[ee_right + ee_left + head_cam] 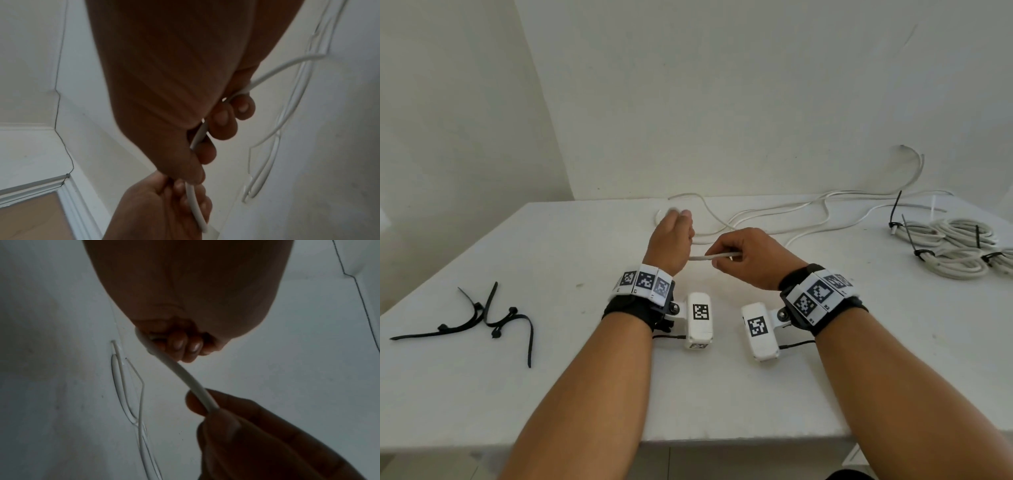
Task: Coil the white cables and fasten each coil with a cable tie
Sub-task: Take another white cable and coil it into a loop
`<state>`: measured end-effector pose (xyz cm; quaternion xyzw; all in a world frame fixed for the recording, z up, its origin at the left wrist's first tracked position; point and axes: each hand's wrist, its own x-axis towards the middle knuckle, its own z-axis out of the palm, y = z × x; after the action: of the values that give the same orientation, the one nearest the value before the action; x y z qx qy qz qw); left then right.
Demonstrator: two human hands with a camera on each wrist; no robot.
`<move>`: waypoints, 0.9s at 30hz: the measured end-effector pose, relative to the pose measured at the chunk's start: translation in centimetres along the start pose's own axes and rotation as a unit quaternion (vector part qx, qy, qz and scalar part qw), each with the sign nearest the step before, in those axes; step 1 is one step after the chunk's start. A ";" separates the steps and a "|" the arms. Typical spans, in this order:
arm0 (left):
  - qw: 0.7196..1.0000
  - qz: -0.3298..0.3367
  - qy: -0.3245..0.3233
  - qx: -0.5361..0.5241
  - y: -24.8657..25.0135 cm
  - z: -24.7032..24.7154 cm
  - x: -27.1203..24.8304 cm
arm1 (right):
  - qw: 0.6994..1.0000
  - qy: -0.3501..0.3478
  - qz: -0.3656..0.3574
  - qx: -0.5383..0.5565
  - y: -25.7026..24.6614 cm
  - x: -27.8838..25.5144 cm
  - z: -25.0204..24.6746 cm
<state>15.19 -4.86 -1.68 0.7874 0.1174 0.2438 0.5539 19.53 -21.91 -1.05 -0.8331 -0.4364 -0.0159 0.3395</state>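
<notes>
White, smooth round-section cable (717, 255) spans between both hands above the table (585, 394). Left hand (671, 240) has fingers curled round one stretch; right hand (750, 257) pinches it at thumb and curled fingers. The rest trails in loose loops across the far tabletop. Wrist bands carry black-and-white square codes (small print beside them illegible). Black plastic cable ties (482, 318) lie left; tied coils (955, 250) sit far right. Matte white tabletop, plain white walls.

left grip (672, 240) curled, right grip (748, 255) curled (both raised)
</notes>
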 end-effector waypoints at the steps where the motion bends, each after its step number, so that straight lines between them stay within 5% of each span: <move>1: 0.999 -0.004 -0.019 0.031 0.0 0.0 0.0 | 1.000 0.009 -0.003 -0.004 0.1 -0.1 -0.3; 7: 0.963 -0.031 -0.181 0.196 0.6 0.0 -0.4 | 0.996 0.085 -0.039 -0.006 0.5 -0.2 -1.6; 13: 0.957 -0.110 -0.263 -0.053 0.7 0.5 -1.2 | 0.979 0.186 -0.015 0.088 1.6 0.1 -1.9; 17: 0.927 -0.093 -0.323 -0.167 1.1 0.4 -1.8 | 0.968 0.215 0.001 0.133 2.0 0.5 -1.5; 27: 0.888 -0.066 -0.299 -0.343 2.5 -0.5 -2.4 | 0.964 0.222 0.050 0.140 3.9 0.7 -1.7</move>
<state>12.67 -6.44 0.15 0.5745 -0.0929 -0.0148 0.8131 23.26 -23.95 -1.62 -0.7736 -0.3053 -0.1224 0.5416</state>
